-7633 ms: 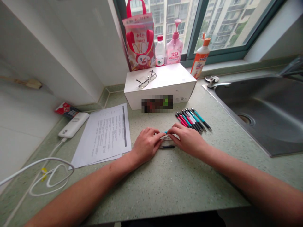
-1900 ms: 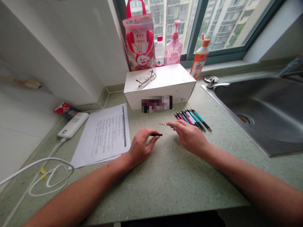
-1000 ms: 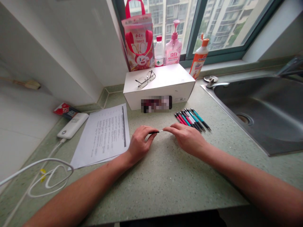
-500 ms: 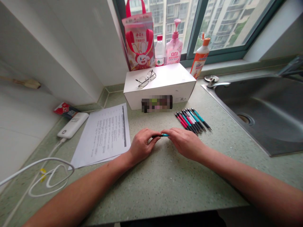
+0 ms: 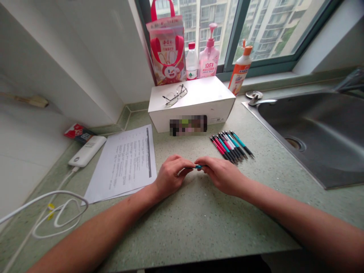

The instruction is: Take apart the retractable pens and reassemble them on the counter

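Observation:
A teal and black pen [image 5: 198, 167] lies level between my hands, mostly covered by the fingers. My left hand [image 5: 172, 172] pinches its dark end between thumb and fingers. At the teal end, my right hand [image 5: 220, 172] closes its thumb and fingertips on the barrel. Beyond my right hand, several pens [image 5: 226, 147] in red, teal and white with black grips lie side by side on the counter. One teal pen [image 5: 241, 144] rests at the right end of that row.
Behind the hands stands a white box [image 5: 193, 100] with eyeglasses [image 5: 175, 95] on top. Printed sheets [image 5: 125, 163] lie at left, beside a white power bank [image 5: 88, 151] and its cable [image 5: 61, 195]. A steel sink [image 5: 313, 140] is at right. Bottles [image 5: 209, 60] line the window.
The fingertips of both hands have shifted slightly around the pen. My right hand has lowered a little, and less of the dark end shows at my left hand.

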`<control>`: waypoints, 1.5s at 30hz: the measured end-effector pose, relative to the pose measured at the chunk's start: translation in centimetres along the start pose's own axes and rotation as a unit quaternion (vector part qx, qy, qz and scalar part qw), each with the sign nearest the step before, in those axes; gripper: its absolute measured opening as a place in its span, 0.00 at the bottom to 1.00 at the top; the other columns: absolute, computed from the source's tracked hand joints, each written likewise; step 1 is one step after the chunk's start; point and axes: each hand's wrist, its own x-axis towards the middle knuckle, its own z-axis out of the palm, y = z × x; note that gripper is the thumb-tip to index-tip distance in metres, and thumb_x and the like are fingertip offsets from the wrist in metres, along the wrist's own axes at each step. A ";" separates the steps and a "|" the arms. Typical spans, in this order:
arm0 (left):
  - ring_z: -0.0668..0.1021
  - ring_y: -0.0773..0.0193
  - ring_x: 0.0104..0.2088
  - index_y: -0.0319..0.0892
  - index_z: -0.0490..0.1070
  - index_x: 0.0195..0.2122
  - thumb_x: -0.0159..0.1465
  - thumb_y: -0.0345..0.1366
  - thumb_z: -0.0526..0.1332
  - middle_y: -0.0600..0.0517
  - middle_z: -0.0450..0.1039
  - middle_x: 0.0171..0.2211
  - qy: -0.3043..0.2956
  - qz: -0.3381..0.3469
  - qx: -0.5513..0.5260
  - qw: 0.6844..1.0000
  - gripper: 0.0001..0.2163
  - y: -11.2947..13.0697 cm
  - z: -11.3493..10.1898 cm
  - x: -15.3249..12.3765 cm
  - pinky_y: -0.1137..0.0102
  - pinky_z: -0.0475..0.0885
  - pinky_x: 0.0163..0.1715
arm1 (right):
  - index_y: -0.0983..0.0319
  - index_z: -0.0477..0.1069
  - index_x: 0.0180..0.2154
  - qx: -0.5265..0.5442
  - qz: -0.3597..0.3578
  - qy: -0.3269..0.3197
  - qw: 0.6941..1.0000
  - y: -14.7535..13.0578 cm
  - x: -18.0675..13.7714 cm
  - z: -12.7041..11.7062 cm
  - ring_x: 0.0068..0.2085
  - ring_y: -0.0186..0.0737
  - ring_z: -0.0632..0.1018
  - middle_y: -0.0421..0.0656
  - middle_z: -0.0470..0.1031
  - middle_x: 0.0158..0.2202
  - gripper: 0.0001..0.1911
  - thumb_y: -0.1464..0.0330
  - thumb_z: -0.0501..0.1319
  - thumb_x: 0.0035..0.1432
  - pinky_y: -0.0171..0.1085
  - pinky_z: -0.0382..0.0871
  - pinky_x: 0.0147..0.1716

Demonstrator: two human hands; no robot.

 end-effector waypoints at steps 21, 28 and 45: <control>0.80 0.61 0.36 0.42 0.76 0.42 0.68 0.32 0.63 0.49 0.82 0.35 -0.016 -0.010 0.024 1.000 0.03 0.3 0.1 0.0 0.65 0.75 0.38 | 0.60 0.68 0.51 0.079 0.044 -0.028 0.996 -0.4 0.2 -0.2 0.45 0.43 0.80 0.49 0.80 0.47 0.13 0.71 0.56 0.65 0.43 0.73 0.45; 0.79 0.62 0.34 0.42 0.77 0.42 0.67 0.32 0.65 0.49 0.81 0.35 0.012 -0.045 -0.001 0.999 0.04 0.2 -0.1 0.1 0.65 0.75 0.38 | 0.60 0.72 0.42 -0.008 0.053 0.007 0.999 0.0 0.3 -0.6 0.39 0.42 0.79 0.45 0.79 0.39 0.06 0.67 0.58 0.66 0.39 0.70 0.38; 0.78 0.63 0.31 0.42 0.76 0.35 0.71 0.40 0.59 0.51 0.77 0.30 0.046 -0.159 -0.001 0.986 0.11 -0.3 -0.3 -0.1 0.67 0.74 0.35 | 0.61 0.73 0.44 -0.020 0.074 0.018 0.997 0.1 0.4 -0.6 0.34 0.40 0.78 0.45 0.80 0.36 0.12 0.63 0.53 0.70 0.38 0.68 0.33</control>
